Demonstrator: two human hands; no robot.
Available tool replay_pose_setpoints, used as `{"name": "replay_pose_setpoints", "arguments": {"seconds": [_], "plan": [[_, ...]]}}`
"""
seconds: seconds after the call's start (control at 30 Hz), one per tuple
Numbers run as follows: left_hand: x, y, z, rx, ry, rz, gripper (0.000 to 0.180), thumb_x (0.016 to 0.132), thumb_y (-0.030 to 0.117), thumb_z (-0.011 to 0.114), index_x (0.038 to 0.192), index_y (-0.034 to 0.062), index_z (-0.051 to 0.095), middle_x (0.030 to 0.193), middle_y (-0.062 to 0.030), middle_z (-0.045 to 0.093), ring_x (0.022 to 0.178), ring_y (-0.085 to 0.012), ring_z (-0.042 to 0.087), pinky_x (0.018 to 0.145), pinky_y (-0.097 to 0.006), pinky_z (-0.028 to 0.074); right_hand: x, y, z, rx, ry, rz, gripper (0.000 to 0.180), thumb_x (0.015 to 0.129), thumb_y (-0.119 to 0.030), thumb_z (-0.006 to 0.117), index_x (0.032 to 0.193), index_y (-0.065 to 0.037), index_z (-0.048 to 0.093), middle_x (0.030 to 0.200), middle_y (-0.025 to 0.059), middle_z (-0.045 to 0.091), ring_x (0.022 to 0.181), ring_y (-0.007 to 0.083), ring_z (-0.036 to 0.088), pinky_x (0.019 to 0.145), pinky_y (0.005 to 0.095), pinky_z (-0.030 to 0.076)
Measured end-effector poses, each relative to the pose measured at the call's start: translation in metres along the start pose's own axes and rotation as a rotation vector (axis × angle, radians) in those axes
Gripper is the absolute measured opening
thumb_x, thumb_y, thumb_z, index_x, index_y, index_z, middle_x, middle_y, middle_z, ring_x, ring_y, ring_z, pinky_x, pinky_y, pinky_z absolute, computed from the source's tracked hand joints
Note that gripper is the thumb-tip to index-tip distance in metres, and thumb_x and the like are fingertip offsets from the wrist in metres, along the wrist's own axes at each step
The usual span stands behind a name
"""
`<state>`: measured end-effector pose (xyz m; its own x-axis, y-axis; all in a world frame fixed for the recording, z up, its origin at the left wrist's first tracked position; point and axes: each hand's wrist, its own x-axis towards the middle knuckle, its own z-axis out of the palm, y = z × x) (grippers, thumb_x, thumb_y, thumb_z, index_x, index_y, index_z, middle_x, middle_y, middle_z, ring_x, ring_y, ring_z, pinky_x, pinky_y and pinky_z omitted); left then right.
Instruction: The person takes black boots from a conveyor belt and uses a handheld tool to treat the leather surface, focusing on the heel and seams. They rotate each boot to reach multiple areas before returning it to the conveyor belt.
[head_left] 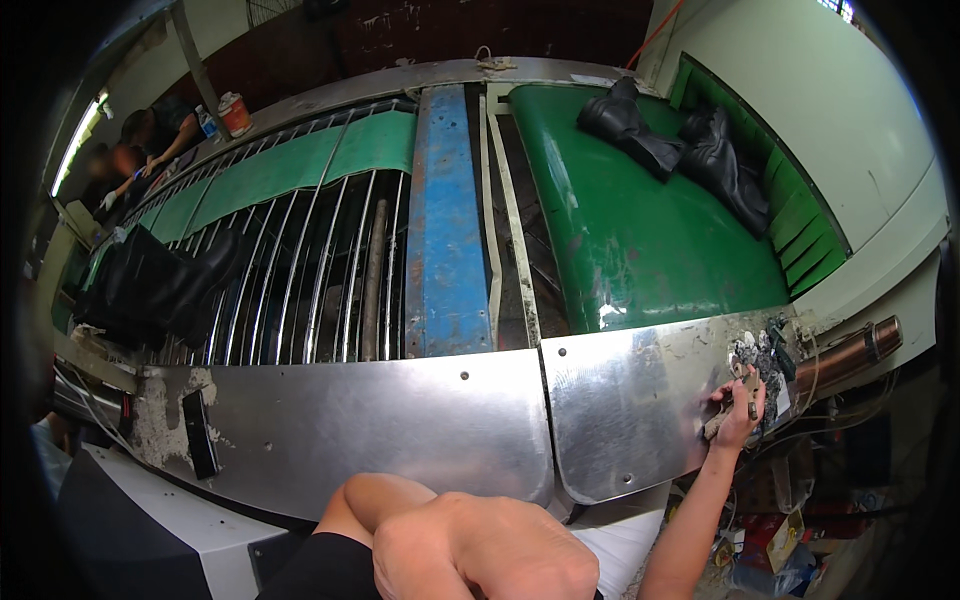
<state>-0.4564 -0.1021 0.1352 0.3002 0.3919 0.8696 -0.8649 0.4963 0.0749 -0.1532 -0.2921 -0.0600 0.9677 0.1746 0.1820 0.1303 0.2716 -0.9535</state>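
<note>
Close to me at the bottom middle, my left hand (pixel 485 548) is curled closed with its knuckles up. Its fingers are turned under, and whatever they may hold is hidden. Out at the right, my right hand (pixel 742 418) is closed around a small worn tool (pixel 753 392), tan and grey, whose kind I cannot make out. That hand is over the right end of the steel ledge (pixel 640 400), beside a heap of dark and pale scraps (pixel 762 350).
Black boots (pixel 630 125) lie on the green conveyor belt (pixel 640 240) by a green strip curtain (pixel 800 240). More black boots (pixel 165 280) stand on the metal rollers (pixel 290 270) at left. A dark phone-like slab (pixel 200 434) rests on the ledge. People (pixel 160 140) work far left.
</note>
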Motion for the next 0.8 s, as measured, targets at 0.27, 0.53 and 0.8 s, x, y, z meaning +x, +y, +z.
{"name": "replay_pose_setpoints", "arguments": {"seconds": [0.27,0.53,0.8], "plan": [[0.019,-0.005,-0.021,0.121,-0.250,0.105,0.009,0.085,0.005,0.069,0.077,0.0014,0.072,0.071,-0.0092,0.063,0.060,-0.0142,0.054,0.049,-0.025,0.041,-0.001,-0.001,0.003,-0.006,-0.016,0.005,0.040,0.091,-0.008,0.053,0.129,0.000,0.045,0.078,0.0047,0.052,0.064,0.0133,0.050,0.058,0.0280,0.048],[0.019,0.026,-0.023,0.517,-0.085,0.072,0.007,0.087,0.002,0.065,0.081,-0.0025,0.068,0.079,-0.0176,0.067,0.061,-0.0241,0.064,0.055,-0.028,0.049,-0.001,-0.001,0.002,0.021,-0.009,-0.001,0.041,0.090,-0.008,0.054,0.129,0.000,0.045,0.077,0.0050,0.053,0.064,0.0138,0.050,0.058,0.0285,0.047],[0.022,0.036,-0.020,0.542,-0.251,-0.177,0.005,0.086,0.001,0.067,0.084,-0.0039,0.068,0.080,-0.0166,0.066,0.061,-0.0231,0.064,0.050,-0.030,0.048,-0.001,-0.002,0.000,0.010,0.004,0.016,0.041,0.090,-0.008,0.054,0.129,0.000,0.044,0.078,0.0056,0.053,0.064,0.0136,0.050,0.058,0.0283,0.047]]}}
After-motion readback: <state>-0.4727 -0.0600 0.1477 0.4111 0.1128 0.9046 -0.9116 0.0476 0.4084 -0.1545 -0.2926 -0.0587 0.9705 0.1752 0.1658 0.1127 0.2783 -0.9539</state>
